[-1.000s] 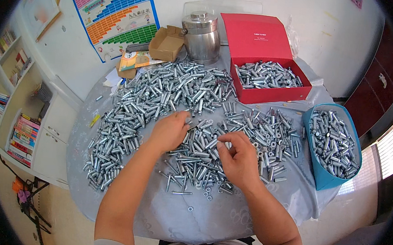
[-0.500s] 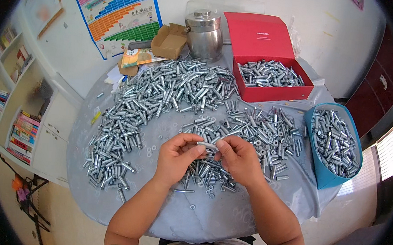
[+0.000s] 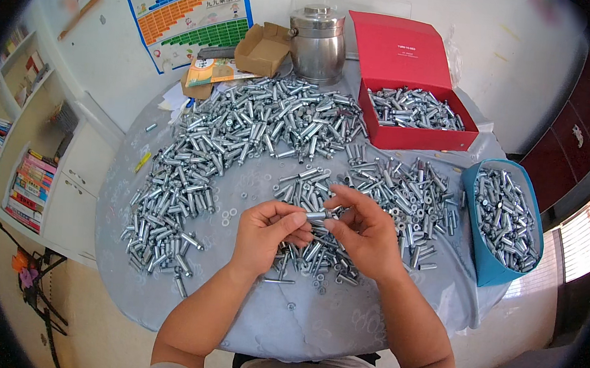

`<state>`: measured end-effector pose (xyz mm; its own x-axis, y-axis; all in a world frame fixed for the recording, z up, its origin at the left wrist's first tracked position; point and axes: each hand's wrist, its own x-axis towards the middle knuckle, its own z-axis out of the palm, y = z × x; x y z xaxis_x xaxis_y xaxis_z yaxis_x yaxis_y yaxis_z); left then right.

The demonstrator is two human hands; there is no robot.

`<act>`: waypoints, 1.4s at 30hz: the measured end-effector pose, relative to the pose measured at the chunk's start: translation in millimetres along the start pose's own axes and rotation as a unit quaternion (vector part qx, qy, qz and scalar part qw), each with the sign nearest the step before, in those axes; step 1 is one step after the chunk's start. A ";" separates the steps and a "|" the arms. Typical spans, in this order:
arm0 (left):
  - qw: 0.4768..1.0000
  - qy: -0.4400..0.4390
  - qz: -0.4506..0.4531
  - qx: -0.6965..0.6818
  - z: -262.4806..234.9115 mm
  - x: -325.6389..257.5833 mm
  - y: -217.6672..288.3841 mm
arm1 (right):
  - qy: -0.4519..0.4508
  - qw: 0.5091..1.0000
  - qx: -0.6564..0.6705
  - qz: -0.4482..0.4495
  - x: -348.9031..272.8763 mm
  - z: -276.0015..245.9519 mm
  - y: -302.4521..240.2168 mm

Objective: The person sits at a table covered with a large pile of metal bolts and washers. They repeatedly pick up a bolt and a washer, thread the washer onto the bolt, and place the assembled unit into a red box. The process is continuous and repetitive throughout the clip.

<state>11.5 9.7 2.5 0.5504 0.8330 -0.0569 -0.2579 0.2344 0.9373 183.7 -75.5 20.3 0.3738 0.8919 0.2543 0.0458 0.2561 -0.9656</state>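
Note:
Over the middle of the table, my left hand [image 3: 269, 233] pinches a silver metal expansion bolt [image 3: 317, 216] between thumb and fingers, its length pointing to the right. My right hand [image 3: 367, 233] is at the bolt's free end with thumb and forefinger spread apart; the thumb tip is close to that end, and whether it touches cannot be made out. Beneath both hands lies a pile of metal sleeves, bolts and washers [image 3: 404, 191]. A larger heap of expansion bolts [image 3: 244, 122] curves along the table's far and left sides.
A red lidded box [image 3: 418, 138] full of bolts stands at the back right. A blue bin [image 3: 491, 266], also full, is at the right edge. Behind the heap are a steel pot [image 3: 316, 49] and an open cardboard box [image 3: 263, 50]. Loose washers [image 3: 229, 216] dot the grey tablecloth [image 3: 257, 328].
My right thumb and forefinger have moved apart from their pinch on the bolt's right end. My left hand keeps its hold. The whole view has shifted slightly.

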 end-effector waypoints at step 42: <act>0.999 -0.002 0.039 -0.007 2.7 -0.5 -7.1 | -0.043 0.991 -0.044 0.117 0.9 -6.2 1.3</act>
<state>15.2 6.3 -3.2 0.5320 0.8466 0.0173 -0.3113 0.1766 0.9337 189.8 -76.7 18.9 0.3038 0.9524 0.0238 0.0493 0.0092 -0.9987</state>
